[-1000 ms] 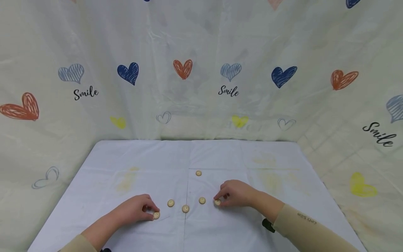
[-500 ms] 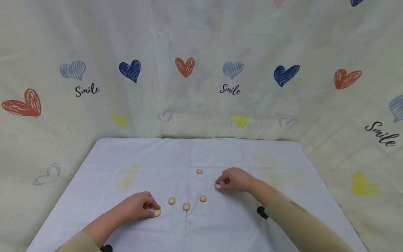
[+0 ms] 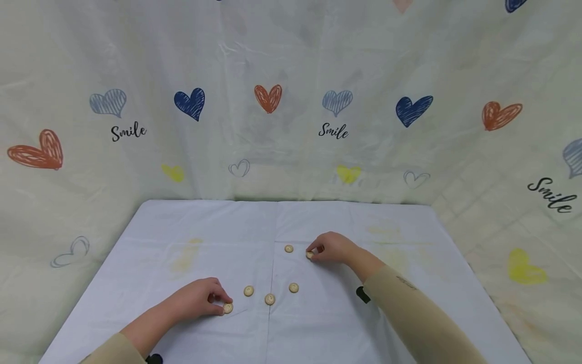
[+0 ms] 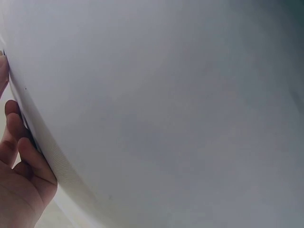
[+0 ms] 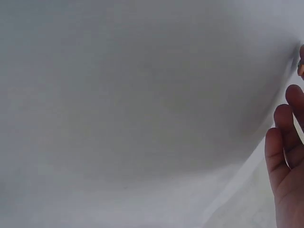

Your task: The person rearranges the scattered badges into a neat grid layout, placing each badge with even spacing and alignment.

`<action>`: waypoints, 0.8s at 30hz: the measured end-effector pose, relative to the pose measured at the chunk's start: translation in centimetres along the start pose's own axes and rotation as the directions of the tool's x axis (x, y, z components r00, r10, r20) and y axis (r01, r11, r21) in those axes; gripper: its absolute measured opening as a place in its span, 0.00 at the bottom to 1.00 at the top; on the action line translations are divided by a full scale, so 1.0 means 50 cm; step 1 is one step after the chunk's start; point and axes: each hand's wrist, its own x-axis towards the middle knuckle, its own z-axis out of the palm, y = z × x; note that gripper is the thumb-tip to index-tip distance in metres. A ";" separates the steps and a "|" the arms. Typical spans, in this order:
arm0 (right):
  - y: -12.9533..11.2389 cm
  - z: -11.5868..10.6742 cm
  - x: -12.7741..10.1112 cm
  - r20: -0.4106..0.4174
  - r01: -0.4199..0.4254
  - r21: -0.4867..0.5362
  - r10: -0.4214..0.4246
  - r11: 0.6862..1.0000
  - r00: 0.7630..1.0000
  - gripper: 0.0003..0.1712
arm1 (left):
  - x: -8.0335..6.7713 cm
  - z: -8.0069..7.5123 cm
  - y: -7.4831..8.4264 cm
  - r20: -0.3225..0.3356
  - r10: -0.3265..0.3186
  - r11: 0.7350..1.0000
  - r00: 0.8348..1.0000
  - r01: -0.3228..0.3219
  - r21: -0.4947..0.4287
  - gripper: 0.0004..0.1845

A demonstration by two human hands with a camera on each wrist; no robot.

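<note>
In the head view my left hand (image 3: 200, 298) pinches a pale wooden button (image 3: 228, 308) between thumb and forefinger at the table's near left. My right hand (image 3: 333, 247) pinches another wooden button (image 3: 309, 255) farther back, right of the middle. Just left of it lies a loose button (image 3: 288, 248). Three more buttons lie loose between the hands: a left one (image 3: 248, 290), a middle one (image 3: 270, 299) and a right one (image 3: 293, 287). The left wrist view shows the left fingers (image 4: 35, 164) at the image edge; the right fingers (image 5: 284, 123) appear in the right wrist view.
A white cloth (image 3: 191, 222) with creases and faint yellow stains covers the table. Behind and beside it hangs a pale curtain (image 3: 291, 60) printed with hearts and "Smile". Dark objects show at the left wrist (image 3: 154, 358) and the right wrist (image 3: 362, 294).
My right hand has carried its button away from me and slightly left, from beside the near row to just right of the far button. The left hand has stayed in place with its button.
</note>
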 end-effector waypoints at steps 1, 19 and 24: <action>0.000 0.000 0.005 0.001 -0.009 0.007 0.009 1.000 1.000 0.12 | 0.000 0.000 0.000 0.000 0.001 1.000 1.000 -0.001 -0.002 0.09; 0.019 0.007 0.024 -0.055 -0.047 0.098 0.053 0.994 0.997 0.15 | 0.003 0.002 0.004 -0.004 -0.002 1.000 1.000 0.002 0.002 0.09; 0.022 0.009 0.027 -0.038 -0.053 0.119 0.058 0.992 0.998 0.15 | 0.004 0.003 0.001 -0.007 -0.002 1.000 1.000 0.002 0.010 0.09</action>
